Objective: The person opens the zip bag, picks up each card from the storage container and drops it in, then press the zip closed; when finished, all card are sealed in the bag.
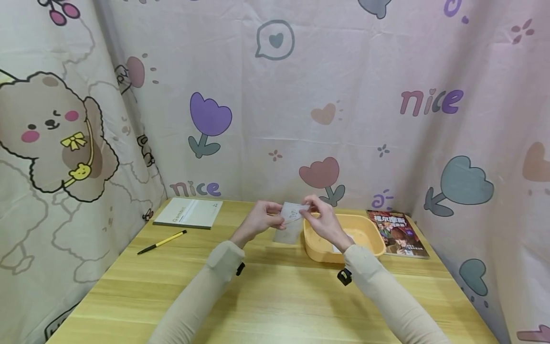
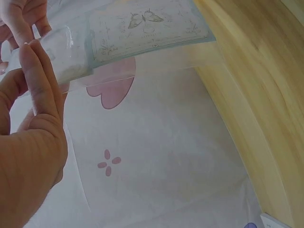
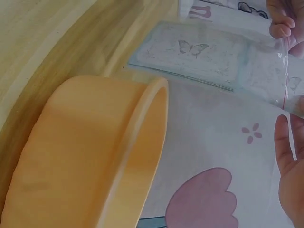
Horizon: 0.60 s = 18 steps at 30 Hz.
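Observation:
A clear zip bag [image 1: 287, 236] hangs between the hands above the table, with butterfly-printed paper [image 3: 190, 50] inside it. My left hand [image 1: 263, 217] pinches the bag by its mouth on the left side. Held up at the mouth is a pale printed card [image 1: 294, 211]. My right hand [image 1: 324, 220] pinches the card near its right edge. In the right wrist view a reddish seal line crosses the bag beside the fingertips [image 3: 282, 133]. The left wrist view shows my left hand [image 2: 40, 128] with fingers pressed together at the bag's end.
A yellow plastic basket [image 1: 322, 255] stands under the right forearm, with something white inside. Behind it to the right lies a colourful magazine [image 1: 399, 234]. On the left are a notebook [image 1: 189, 213] and a yellow-and-black pen [image 1: 162, 242]. A patterned curtain [image 1: 275, 110] hangs behind the table [image 1: 275, 296].

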Motion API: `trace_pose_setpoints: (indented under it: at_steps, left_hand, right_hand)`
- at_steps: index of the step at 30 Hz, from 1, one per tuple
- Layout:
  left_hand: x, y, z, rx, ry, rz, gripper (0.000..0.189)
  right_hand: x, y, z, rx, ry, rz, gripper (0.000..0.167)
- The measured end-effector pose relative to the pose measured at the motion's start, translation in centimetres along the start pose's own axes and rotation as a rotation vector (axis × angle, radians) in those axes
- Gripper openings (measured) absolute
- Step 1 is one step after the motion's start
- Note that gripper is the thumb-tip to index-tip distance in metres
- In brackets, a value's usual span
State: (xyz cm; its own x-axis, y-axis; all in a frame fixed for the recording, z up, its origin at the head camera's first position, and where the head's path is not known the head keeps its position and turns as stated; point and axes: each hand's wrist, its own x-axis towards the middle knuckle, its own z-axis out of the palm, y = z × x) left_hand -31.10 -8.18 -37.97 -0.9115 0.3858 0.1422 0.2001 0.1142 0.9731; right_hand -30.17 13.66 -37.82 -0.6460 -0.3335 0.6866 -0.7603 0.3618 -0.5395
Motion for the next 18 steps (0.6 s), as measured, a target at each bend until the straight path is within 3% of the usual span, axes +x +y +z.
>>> trace_pose_setpoints:
  at_steps: [4, 12, 18]
  left_hand:
    - [0.0, -0.1, 0.0, -0.002, 0.009, -0.002, 0.034]
    - [-0.2, 0.0, -0.2, 0.021, 0.034, -0.002, 0.036]
    - [-0.2, 0.1, -0.2, 0.015, 0.031, -0.005, 0.034]
  right_hand:
    - [-0.3, 2.4, 0.6, -0.017, -0.007, 0.004, 0.013]
    - [-0.5, 3.0, 0.5, -0.037, -0.045, -0.035, 0.01]
    - [-0.7, 3.2, 0.3, -0.004, -0.065, -0.006, 0.012]
